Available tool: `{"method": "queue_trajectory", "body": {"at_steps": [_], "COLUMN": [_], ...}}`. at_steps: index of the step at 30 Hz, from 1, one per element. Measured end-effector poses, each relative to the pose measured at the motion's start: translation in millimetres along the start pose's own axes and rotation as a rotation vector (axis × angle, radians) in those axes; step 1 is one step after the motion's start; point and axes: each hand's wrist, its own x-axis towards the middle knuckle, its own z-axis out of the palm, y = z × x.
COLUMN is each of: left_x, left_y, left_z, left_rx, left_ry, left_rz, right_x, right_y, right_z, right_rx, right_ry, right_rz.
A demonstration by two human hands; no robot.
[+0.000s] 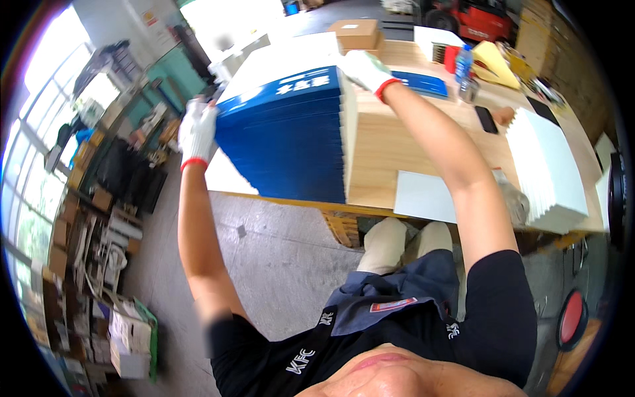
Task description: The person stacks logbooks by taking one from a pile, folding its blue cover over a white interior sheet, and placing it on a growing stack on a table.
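A tall stack of blue printed booklets or covers (pixel 284 142) stands at the left part of the wooden table, with white lettering on its top face. My left hand (pixel 198 129), in a white knit glove with a red cuff, is closed at the stack's upper left corner; its fingertips are slightly smeared. At the upper right corner, my right hand (pixel 365 70) wears a matching glove and grips the edge, its fingertips partly hidden. Behind the blue stack lies a pile of white sheets (pixel 291 56).
On the table (pixel 380 145) are a flat blue booklet (pixel 420 84), a cardboard box (pixel 354 33), a bottle (pixel 464 63), a phone (pixel 485 120), a white sheet (pixel 423 195) and a white stack (pixel 546 172). Cluttered shelves (pixel 86 218) line the left; a red forklift (pixel 473 20) stands far back.
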Motion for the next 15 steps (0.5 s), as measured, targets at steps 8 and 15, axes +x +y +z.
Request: {"method": "queue_trajectory", "body": {"at_steps": [8,15], "left_x": [-123.4,-253.6], "left_y": [182.5,391.2], "left_z": [19.0,107.8], "left_rx": [-0.982,-1.359], "left_ry": [-0.148,-1.408], "left_rz": [0.599,0.539], "right_x": [-173.9,-346.7], "right_y": [65.3,140.0], "right_z": [-36.6,-78.0], "right_rx": [0.620,0.699], "right_ry": [-0.273,-0.322], "right_rz": [0.257,0.507]}}
